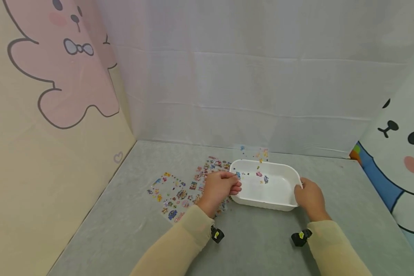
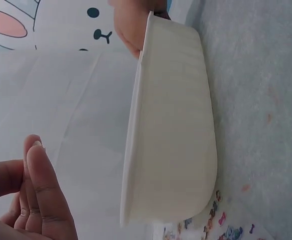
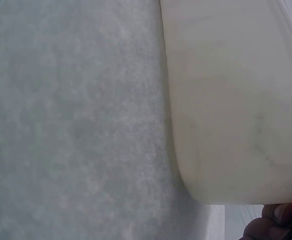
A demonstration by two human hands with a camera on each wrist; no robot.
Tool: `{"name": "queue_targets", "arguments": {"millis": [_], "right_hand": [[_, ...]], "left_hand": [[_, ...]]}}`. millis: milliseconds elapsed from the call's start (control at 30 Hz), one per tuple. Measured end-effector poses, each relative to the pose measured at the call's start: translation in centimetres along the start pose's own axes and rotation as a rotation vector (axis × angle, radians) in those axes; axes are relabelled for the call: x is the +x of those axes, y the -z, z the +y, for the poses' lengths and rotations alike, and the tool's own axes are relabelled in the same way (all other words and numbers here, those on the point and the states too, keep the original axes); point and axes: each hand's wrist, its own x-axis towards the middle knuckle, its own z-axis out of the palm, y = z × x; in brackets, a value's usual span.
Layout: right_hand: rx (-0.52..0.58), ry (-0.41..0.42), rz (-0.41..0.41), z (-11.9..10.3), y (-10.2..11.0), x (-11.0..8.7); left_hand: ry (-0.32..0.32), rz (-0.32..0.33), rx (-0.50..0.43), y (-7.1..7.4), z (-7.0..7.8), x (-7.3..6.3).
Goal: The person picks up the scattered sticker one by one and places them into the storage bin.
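A white rectangular tray [image 1: 262,191] stands on the grey tabletop. My right hand [image 1: 309,197] grips its right end, fingers curled over the rim; the left wrist view shows that right hand [image 2: 130,25] at the far end. My left hand [image 1: 220,188] is raised by the tray's left end. Its thumb and forefinger pinch together with a small blue sticker [image 1: 238,175] at their tips. In the left wrist view, the left fingers [image 2: 48,190] stand apart from the tray's outer wall [image 2: 173,120]; the sticker does not show there. Several small stickers [image 1: 258,174] appear within the tray.
Sheets of colourful stickers [image 1: 181,194] lie left of the tray, partly under my left forearm. More small stickers [image 1: 263,153] show behind the tray's far rim. White curtain [image 1: 245,88] closes off the back, with printed cloth on both sides.
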Motion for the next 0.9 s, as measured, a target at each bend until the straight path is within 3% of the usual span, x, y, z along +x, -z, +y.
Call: {"name": "queue_targets", "arguments": {"millis": [333, 467, 667, 900], "right_hand": [[0.006, -0.038, -0.018, 0.0, -0.1, 0.2], [0.004, -0.046, -0.019, 0.0, -0.1, 0.1], [0.012, -0.03, -0.024, 0.0, -0.3, 0.2], [-0.007, -0.036, -0.013, 0.1, -0.2, 0.3]], "left_hand": [[-0.013, -0.007, 0.019, -2.9, 0.2, 0.5], [-0.03, 0.023, 0.068, -3.7, 0.0, 0.6], [-0.06, 0.073, 0.208, -3.8, -0.7, 0.4], [-0.058, 0.05, 0.282, -3.6, -1.1, 0.3]]}}
